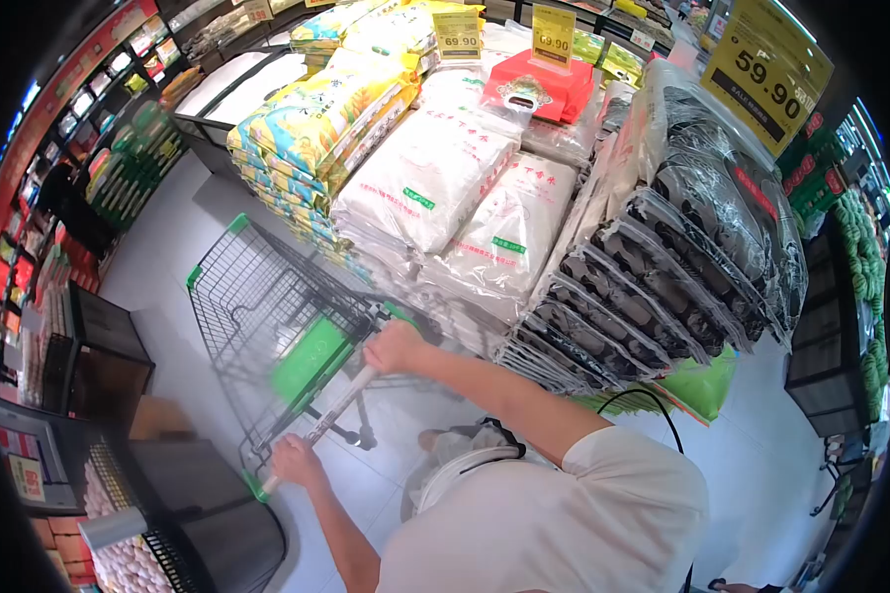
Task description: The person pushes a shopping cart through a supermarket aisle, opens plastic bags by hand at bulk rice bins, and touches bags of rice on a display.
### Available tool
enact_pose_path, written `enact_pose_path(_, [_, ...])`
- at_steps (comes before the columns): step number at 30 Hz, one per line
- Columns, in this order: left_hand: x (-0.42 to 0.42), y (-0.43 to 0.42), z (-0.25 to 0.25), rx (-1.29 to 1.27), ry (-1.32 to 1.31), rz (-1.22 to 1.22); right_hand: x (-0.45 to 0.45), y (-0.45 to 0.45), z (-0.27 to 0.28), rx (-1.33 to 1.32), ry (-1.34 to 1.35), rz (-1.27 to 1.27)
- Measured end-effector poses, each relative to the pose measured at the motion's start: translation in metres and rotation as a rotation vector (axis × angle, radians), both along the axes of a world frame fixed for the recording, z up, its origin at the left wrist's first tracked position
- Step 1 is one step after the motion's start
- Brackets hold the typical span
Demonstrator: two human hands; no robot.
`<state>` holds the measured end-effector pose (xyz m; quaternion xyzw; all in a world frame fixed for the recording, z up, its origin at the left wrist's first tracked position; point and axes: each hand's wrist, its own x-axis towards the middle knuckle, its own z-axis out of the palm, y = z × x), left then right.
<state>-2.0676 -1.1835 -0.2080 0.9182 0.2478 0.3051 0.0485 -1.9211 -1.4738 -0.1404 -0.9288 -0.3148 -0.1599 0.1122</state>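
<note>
A wire shopping cart (229, 318) with green corner caps stands in front of me, angled toward the upper left. Its basket holds no goods that I can make out. My left hand (295, 461) is wrapped round the near-left end of the push bar (334, 417). Farther along, at the bar's other end, my right hand (394, 347) is closed on it too. Between the bar and the wire basket sits a green seat panel (310, 360). Close to my right hand rises a stack of white rice bags (443, 178) in clear plastic.
Yellow and blue bags (311, 124) and dark plastic-wrapped bags (677, 237) flank the white stack, beneath yellow price signs (761, 79). On the left stand a dark display bin (203, 504) and a brown-sided stand (104, 361). Another person in dark clothing (74, 212) is at the far-left shelves.
</note>
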Motion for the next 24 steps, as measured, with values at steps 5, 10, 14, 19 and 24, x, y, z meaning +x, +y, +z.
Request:
enact_pose_path(5, [0.036,0.026,0.003,0.003,0.032,-0.012,0.037,0.024,0.001,-0.003,-0.033,-0.002])
enact_pose_path(10, [0.066,0.052,0.007,0.02,0.065,-0.047,0.068,0.048,0.004,0.001,0.011,-0.039])
enact_pose_path(14, [0.087,0.063,0.017,0.027,0.107,-0.044,0.093,0.062,0.008,-0.005,-0.001,-0.007])
enact_pose_path(19, [0.118,0.086,0.012,0.015,0.138,-0.042,0.128,0.082,0.0,0.041,-0.069,0.011])
enact_pose_path(24, [0.158,0.111,0.01,0.018,0.094,-0.011,0.166,0.105,0.004,0.076,-0.047,0.031])
